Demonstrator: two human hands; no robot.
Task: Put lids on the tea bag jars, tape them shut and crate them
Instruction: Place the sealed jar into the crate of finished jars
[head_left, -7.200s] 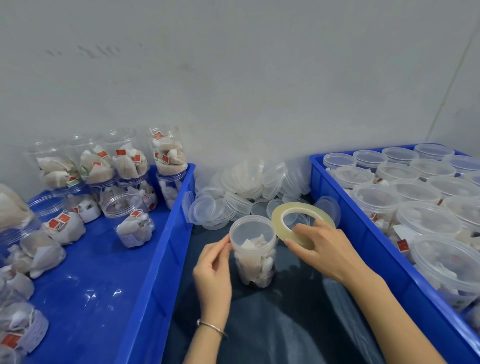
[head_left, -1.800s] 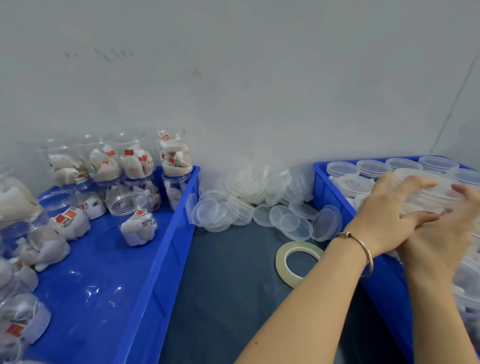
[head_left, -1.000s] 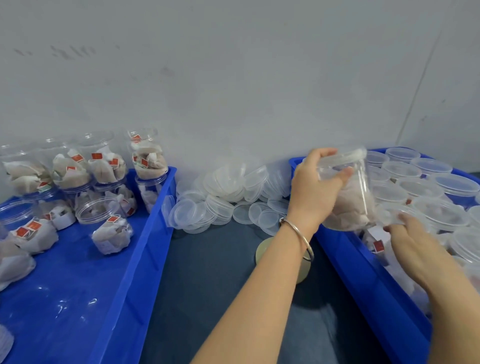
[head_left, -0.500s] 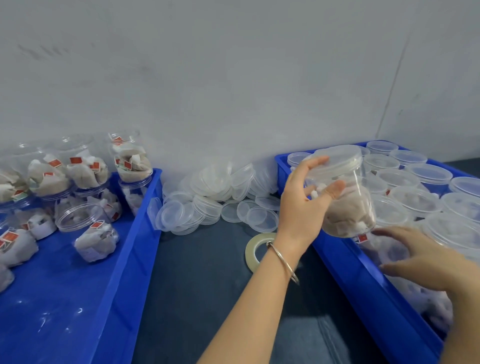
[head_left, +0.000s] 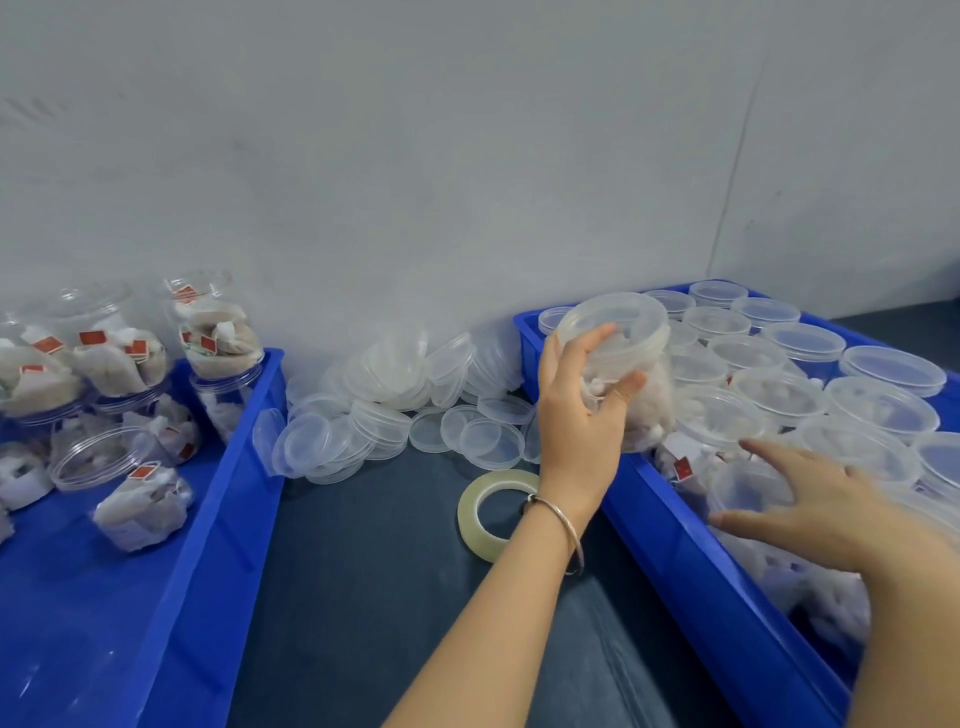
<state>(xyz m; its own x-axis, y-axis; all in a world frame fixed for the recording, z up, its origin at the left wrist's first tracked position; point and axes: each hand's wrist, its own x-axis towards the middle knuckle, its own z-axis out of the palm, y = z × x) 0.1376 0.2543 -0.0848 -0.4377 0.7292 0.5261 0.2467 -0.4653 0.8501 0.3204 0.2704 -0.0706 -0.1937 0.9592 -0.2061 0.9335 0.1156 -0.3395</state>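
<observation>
Crating step: the left hand (head_left: 582, 410) grips a lidded tea bag jar (head_left: 623, 364) over the right-hand blue crate (head_left: 691, 551), while the right hand (head_left: 826, 504), fingers spread, clears a gap to seat it upright.

Even, soft light; right hand (head_left: 826, 512) perhaps motion-blurred, edges bowed.

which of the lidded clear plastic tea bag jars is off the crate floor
The lidded clear plastic jar gripped in the left hand, tilted above the right blue crate.
</observation>
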